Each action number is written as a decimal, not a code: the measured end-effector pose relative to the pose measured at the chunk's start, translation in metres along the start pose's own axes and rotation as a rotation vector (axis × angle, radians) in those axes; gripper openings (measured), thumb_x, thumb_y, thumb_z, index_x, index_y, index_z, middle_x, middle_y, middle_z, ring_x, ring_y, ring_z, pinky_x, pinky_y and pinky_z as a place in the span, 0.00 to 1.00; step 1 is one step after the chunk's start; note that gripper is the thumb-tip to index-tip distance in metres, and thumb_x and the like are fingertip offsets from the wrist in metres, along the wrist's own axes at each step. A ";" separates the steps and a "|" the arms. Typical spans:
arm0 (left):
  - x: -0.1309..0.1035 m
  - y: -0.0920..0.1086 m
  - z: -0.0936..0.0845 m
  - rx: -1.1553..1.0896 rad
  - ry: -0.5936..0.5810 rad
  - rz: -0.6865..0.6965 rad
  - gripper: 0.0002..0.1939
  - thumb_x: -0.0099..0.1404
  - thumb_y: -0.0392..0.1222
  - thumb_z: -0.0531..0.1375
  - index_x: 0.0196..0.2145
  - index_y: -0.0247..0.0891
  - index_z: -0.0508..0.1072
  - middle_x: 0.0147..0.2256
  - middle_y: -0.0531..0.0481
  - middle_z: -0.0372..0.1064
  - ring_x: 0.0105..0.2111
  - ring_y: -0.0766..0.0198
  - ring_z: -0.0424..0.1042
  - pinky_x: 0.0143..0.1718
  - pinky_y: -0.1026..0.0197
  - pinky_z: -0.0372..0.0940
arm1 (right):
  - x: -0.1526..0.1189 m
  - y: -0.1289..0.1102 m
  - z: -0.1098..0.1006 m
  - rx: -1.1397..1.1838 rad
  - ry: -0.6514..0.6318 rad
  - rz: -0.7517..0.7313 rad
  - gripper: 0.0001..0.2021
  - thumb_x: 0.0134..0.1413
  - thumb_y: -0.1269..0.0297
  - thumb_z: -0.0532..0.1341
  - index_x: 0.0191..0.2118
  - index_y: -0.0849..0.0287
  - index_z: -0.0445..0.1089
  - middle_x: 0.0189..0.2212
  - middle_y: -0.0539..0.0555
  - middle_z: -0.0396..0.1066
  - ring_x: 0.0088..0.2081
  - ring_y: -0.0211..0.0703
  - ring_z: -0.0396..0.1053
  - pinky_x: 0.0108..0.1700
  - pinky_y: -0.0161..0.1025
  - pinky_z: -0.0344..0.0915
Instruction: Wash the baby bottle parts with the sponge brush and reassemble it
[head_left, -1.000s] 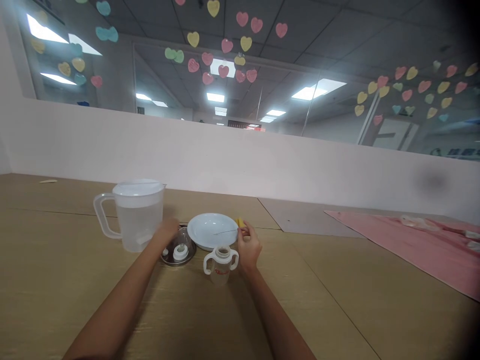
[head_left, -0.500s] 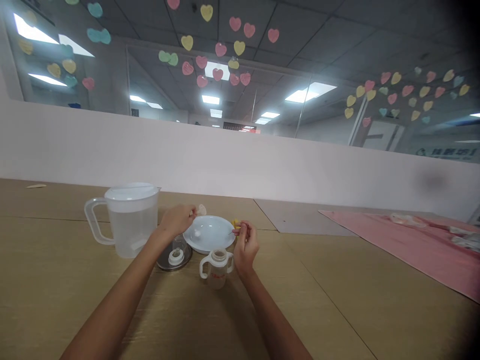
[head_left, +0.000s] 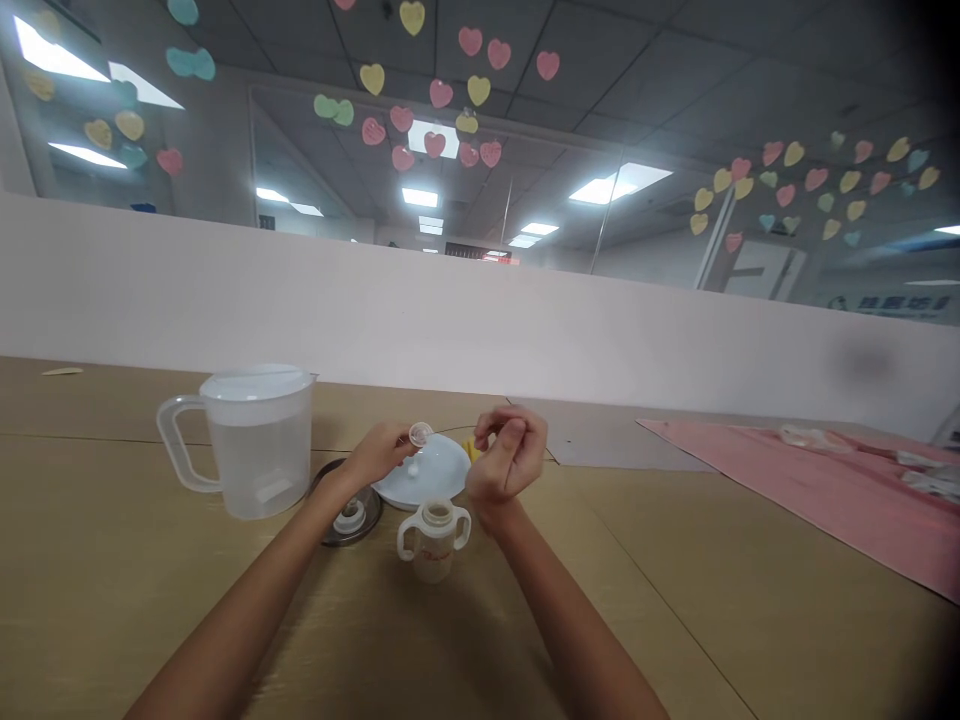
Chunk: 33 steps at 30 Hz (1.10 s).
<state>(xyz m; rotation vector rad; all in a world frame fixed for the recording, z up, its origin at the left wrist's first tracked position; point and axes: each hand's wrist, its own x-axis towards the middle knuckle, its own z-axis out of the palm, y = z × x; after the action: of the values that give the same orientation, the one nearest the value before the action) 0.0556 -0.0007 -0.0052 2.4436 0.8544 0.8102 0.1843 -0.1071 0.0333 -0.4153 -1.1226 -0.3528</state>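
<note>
My left hand (head_left: 382, 452) pinches a small round translucent piece (head_left: 421, 434), which looks like a bottle nipple turned with its open end to me. Below it is a white bowl (head_left: 450, 480) with a small white object (head_left: 412, 468) inside. My right hand (head_left: 511, 452) is closed at the bowl's right, palm side toward me. A thin dark curved line runs to its fingertips; what they hold is too fine to make out. In front of the bowl stands an open baby bottle (head_left: 434, 550) with two white handles. A white bottle collar (head_left: 350, 518) lies on a round metal tray (head_left: 369, 522), partly behind my left wrist.
A lidded clear pitcher (head_left: 259, 450) with water stands at the left. Something yellow (head_left: 472, 449) shows behind the bowl, beside my right hand. A pink sheet (head_left: 795, 480) with plastic wrapping covers the table's right side. A white wall (head_left: 450, 320) closes off the back.
My left hand has moved right over the bowl, turning the translucent piece to face me. My right hand has risen and shifted right, its wrist turned. The view has shifted slightly.
</note>
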 end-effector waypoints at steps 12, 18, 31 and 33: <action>0.000 -0.003 -0.003 0.192 0.031 -0.006 0.13 0.61 0.41 0.51 0.26 0.34 0.72 0.22 0.52 0.69 0.23 0.67 0.65 0.26 0.67 0.54 | -0.022 0.018 -0.003 -0.049 -0.139 -0.015 0.08 0.64 0.66 0.46 0.40 0.56 0.61 0.23 0.47 0.62 0.20 0.32 0.58 0.23 0.31 0.58; -0.001 0.000 -0.005 0.202 0.025 -0.012 0.14 0.62 0.41 0.51 0.27 0.33 0.72 0.22 0.52 0.69 0.22 0.67 0.64 0.25 0.67 0.51 | -0.026 0.023 -0.007 -0.131 -0.215 -0.067 0.09 0.64 0.65 0.47 0.39 0.57 0.63 0.23 0.49 0.64 0.23 0.35 0.63 0.26 0.34 0.61; 0.000 0.000 -0.004 0.182 0.002 0.030 0.14 0.62 0.42 0.51 0.26 0.33 0.72 0.23 0.51 0.69 0.23 0.67 0.64 0.26 0.67 0.53 | -0.028 0.022 -0.007 -0.148 -0.238 -0.129 0.08 0.63 0.67 0.47 0.41 0.56 0.63 0.24 0.50 0.66 0.25 0.36 0.66 0.26 0.34 0.63; -0.001 -0.001 -0.004 0.178 -0.001 0.036 0.15 0.62 0.43 0.51 0.26 0.33 0.71 0.24 0.51 0.70 0.23 0.67 0.64 0.26 0.67 0.53 | -0.029 0.022 -0.007 -0.152 -0.248 -0.146 0.08 0.63 0.67 0.48 0.41 0.56 0.63 0.24 0.49 0.67 0.24 0.35 0.66 0.25 0.33 0.63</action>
<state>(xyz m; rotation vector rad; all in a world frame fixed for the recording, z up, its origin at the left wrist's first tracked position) 0.0523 0.0004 -0.0031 2.6202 0.9209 0.7750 0.1886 -0.0899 0.0014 -0.5227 -1.3768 -0.5278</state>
